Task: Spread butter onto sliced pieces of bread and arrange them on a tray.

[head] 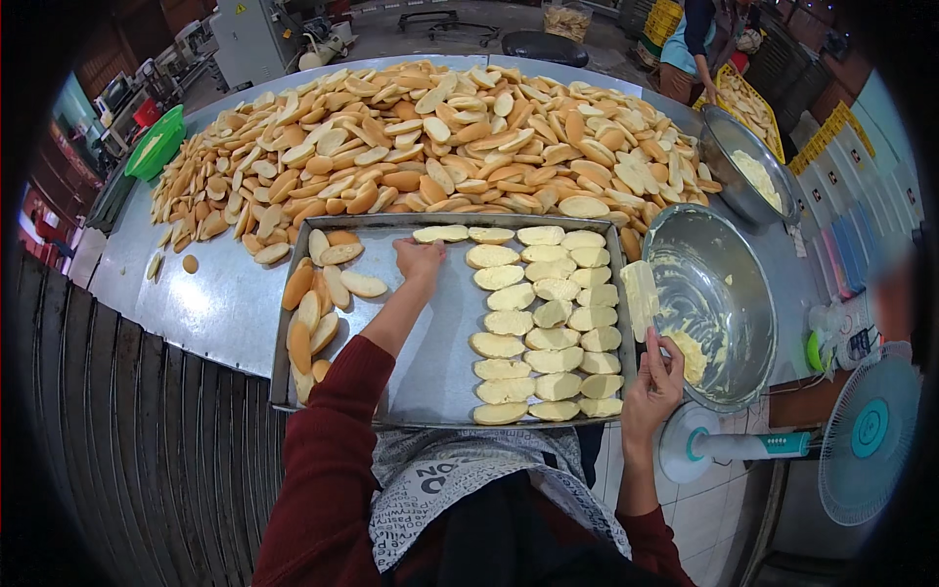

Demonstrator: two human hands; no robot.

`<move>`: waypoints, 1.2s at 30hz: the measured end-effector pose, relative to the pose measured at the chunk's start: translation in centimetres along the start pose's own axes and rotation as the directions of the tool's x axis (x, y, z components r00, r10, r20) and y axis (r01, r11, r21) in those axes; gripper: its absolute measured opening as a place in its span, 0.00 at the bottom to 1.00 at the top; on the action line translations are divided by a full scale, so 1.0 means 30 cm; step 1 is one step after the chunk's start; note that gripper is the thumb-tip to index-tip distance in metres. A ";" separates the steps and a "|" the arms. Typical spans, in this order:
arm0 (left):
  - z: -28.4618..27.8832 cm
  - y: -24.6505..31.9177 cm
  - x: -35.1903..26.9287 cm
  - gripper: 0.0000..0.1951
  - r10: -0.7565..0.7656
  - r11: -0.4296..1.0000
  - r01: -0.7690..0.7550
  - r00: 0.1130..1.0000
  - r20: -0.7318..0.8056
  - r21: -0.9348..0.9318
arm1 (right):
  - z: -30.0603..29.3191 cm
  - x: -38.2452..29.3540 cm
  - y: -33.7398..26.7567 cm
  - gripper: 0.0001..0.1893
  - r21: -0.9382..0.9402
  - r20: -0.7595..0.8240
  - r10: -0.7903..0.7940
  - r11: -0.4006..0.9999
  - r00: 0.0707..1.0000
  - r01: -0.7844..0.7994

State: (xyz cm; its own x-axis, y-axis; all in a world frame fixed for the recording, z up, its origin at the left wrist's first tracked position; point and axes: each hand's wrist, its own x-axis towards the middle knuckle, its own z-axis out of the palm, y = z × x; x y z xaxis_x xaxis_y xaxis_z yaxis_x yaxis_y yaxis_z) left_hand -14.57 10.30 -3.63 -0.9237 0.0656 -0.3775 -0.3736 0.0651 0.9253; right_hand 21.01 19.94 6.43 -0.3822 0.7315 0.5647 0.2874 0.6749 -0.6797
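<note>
My left hand (419,260) is over the far side of a metal baking tray (425,352), right beside a spread-covered bread slice (440,233). Its fingertips are partly hidden, so whether they grip the slice is unclear. My right hand (656,378) holds the handle of a flat spatula (640,297), its blade smeared with pale yellow cream, between the tray and a steel bowl (759,308). Yellow cream (686,356) lies in that bowl. Coated slices (552,359) fill the tray's right half in rows. Plain slices (363,284) are loose along its left side.
A large heap of cut bread (469,139) covers the metal table (213,293) behind the tray. A second steel bowl (715,150), a green basin (158,143) and a fan (869,433) stand around. Another person (693,51) reaches toward a yellow crate (770,121).
</note>
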 end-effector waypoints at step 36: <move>-0.085 0.052 0.019 0.40 0.723 0.156 -0.663 0.582 0.373 0.732 | -0.194 0.066 0.095 0.21 -0.160 -0.131 0.021 0.986 0.991 -0.042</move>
State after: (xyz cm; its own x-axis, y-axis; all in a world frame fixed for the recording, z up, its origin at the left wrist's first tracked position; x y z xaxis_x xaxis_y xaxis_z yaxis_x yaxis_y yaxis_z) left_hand -15.90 7.89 -2.31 -0.7755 0.4565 0.4360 0.6166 0.6958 0.3683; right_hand 26.19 23.87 8.34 -0.2581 0.7517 0.6069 0.4399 0.6507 -0.6189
